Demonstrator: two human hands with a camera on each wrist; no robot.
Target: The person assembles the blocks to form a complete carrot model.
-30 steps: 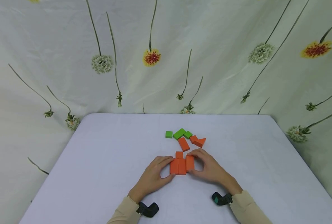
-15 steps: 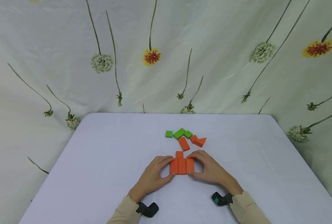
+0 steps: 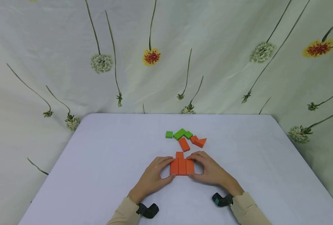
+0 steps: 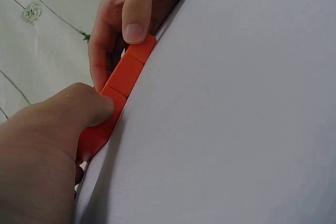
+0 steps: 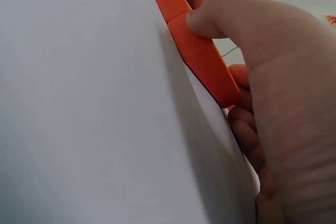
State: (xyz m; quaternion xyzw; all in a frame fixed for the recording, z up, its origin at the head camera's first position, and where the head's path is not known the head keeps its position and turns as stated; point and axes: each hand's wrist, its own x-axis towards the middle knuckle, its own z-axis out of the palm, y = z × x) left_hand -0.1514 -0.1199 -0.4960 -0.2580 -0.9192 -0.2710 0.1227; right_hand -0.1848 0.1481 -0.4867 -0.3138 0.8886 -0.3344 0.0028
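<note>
Since a second ago the right-most orange block has slid in flush against its neighbours, and the right hand [image 3: 211, 170] has closed in with it; the left hand [image 3: 155, 175] has hardly shifted.

Nearest the person, two cream sleeves [image 3: 124, 214] rest on the white table [image 3: 99, 175], each wrist wearing a small dark camera mount [image 3: 148, 211]. Just beyond them, both hands bracket a row of three orange blocks [image 3: 182, 167] lying side by side near the table's middle. The left hand pinches the left end of the row, thumb at the near edge and fingers curled over the far edge. The right hand does the same at the right end. The wrist views show each thumb tip pressed on the near face of the row. Squeezing from both ends this way seems meant to push the blocks tight and square them up.

Touching the far edge of the row sits a small orange square [image 3: 179, 155]. Farther back lie a slanted orange block [image 3: 184, 144], then an orange wedge [image 3: 201, 142] beside another small orange piece [image 3: 194, 139], and behind those three green blocks [image 3: 179, 134]. None of these crowds the hands. A curtain with dandelions [image 3: 101, 62] hangs behind the table.
</note>
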